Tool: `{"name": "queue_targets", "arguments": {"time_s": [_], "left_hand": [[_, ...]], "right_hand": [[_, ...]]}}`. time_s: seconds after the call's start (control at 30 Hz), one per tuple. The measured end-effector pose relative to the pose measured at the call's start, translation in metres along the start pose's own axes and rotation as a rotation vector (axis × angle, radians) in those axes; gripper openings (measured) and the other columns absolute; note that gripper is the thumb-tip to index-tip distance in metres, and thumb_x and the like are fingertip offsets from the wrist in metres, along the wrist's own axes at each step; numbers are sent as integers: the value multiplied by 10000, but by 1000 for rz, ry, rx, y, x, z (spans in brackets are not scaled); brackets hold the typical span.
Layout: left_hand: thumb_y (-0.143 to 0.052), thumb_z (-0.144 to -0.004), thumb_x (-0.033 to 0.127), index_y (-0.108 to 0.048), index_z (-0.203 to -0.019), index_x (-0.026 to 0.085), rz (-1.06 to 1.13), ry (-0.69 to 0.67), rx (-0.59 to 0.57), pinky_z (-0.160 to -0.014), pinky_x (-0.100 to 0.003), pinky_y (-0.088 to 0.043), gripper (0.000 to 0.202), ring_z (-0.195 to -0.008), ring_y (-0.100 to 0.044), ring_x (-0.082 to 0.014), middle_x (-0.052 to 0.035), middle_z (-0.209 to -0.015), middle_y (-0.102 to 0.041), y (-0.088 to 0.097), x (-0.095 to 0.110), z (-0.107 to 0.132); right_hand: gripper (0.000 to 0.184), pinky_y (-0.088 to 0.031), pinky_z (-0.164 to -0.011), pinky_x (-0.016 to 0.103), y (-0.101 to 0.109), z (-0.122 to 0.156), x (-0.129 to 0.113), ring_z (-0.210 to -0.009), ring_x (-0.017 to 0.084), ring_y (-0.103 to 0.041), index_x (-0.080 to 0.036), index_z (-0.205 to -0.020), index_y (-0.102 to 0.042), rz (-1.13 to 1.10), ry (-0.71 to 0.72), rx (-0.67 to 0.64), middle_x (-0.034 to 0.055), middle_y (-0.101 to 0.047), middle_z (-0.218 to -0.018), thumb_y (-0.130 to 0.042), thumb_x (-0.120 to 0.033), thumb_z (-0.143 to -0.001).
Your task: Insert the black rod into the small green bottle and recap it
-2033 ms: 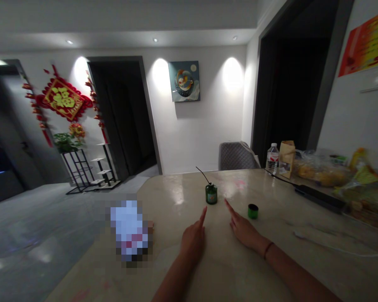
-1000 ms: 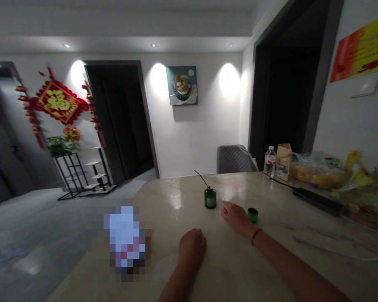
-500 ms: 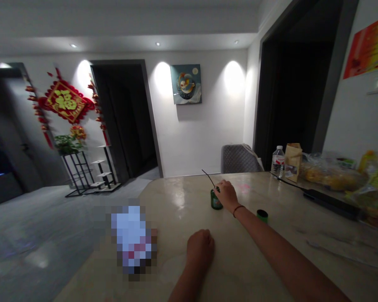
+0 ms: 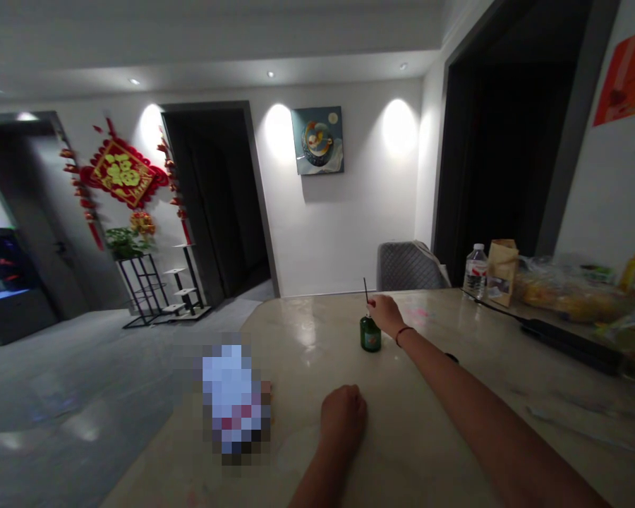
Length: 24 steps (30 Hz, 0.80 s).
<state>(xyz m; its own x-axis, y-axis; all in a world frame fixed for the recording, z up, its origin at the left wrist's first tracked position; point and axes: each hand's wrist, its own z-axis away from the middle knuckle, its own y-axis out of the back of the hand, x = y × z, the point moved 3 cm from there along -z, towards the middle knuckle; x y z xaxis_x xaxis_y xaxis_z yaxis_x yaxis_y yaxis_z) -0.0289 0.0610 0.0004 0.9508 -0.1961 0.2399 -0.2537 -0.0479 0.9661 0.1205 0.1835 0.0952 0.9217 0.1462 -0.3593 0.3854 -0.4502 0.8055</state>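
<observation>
My right hand (image 4: pixel 385 315) is pinching a thin stick (image 4: pixel 365 289) low at the neck of a small green bottle (image 4: pixel 370 334); the stick looks light and bendable. My left hand (image 4: pixel 343 416) is resting clenched on the counter (image 4: pixel 428 402).

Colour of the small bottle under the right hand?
Dark green, with a lighter label on the bottle; it shows best in the head view.

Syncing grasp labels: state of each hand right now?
Left hand: closed, resting on the table, nothing visible in it.
Right hand: closed on the thin black stem of the green bottle.
</observation>
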Motion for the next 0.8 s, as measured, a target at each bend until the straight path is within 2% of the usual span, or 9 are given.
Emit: {"name": "queue_targets", "arguments": {"time_s": [0.07, 0.13, 0.2, 0.27, 0.33, 0.4, 0.47, 0.6, 0.8], "left_hand": [[-380, -797, 214, -584, -757, 172, -5, 1, 0, -620, -234, -300, 212, -733, -547, -125, -41, -791, -628, 2, 1, 1], [-379, -798, 221, -584, -755, 171, -5, 5, 4, -608, -234, -293, 215, -723, -544, -124, -39, -782, -626, 3, 1, 2], [-376, -798, 225, -584, -754, 172, -3, 3, 15, -600, -235, -287, 220, -714, -542, -125, -39, -773, -624, 3, 1, 2], [-374, -799, 226, -587, -756, 173, -2, -1, 15, -602, -235, -288, 223, -712, -540, -126, -41, -770, -623, 3, 2, 1], [-375, -797, 223, -589, -759, 172, -1, -5, 8, -608, -232, -290, 222, -717, -537, -125, -44, -776, -622, 3, 2, 1], [-377, -795, 222, -590, -758, 170, 1, -3, 0, -609, -230, -290, 222, -718, -534, -123, -45, -781, -621, 2, 1, 0], [-376, -792, 215, -589, -751, 169, -2, 2, 2, -601, -230, -286, 222, -713, -532, -120, -43, -780, -622, 2, 1, 0], [-373, -788, 209, -581, -738, 171, -17, -3, 22, -596, -233, -282, 218, -706, -534, -118, -38, -777, -624, 3, 1, 0], [-375, -793, 219, -579, -754, 173, -20, -10, 7, -615, -230, -295, 213, -726, -536, -120, -38, -798, -624, 3, 1, 1]], "right_hand": [[229, -363, -711, 254, 15, 3, 1, -806, 174, -555, -121, -814, -653, -23, 11, 75, 106, -657, -858, -445, -217, -821], [222, -369, -749, 266, 34, 12, 4, -814, 180, -538, -119, -805, -640, -76, 89, 221, 99, -645, -844, -446, -225, -828], [229, -375, -777, 295, 51, 29, 10, -834, 195, -521, -125, -804, -627, -107, 170, 355, 96, -631, -839, -432, -240, -842], [230, -378, -801, 327, 61, 51, 18, -862, 206, -510, -136, -832, -616, -94, 281, 404, 95, -620, -852, -416, -248, -855], [222, -377, -817, 338, 59, 75, 27, -854, 194, -506, -143, -859, -610, -22, 435, 320, 85, -612, -847, -405, -228, -864], [232, -378, -814, 339, 48, 100, 37, -837, 184, -506, -145, -847, -612, 100, 605, 190, 79, -606, -823, -389, -202, -871], [242, -381, -806, 335, 33, 122, 48, -821, 173, -508, -150, -849, -613, 199, 709, 90, 74, -600, -806, -373, -171, -875], [243, -386, -799, 339, 14, 153, 68, -815, 179, -508, -147, -835, -609, 302, 734, 3, 73, -594, -798, -368, -135, -868], [226, -398, -807, 324, 14, 173, 81, -823, 177, -518, -154, -811, -609, 306, 722, -162, 64, -601, -805, -401, -67, -821]]}}
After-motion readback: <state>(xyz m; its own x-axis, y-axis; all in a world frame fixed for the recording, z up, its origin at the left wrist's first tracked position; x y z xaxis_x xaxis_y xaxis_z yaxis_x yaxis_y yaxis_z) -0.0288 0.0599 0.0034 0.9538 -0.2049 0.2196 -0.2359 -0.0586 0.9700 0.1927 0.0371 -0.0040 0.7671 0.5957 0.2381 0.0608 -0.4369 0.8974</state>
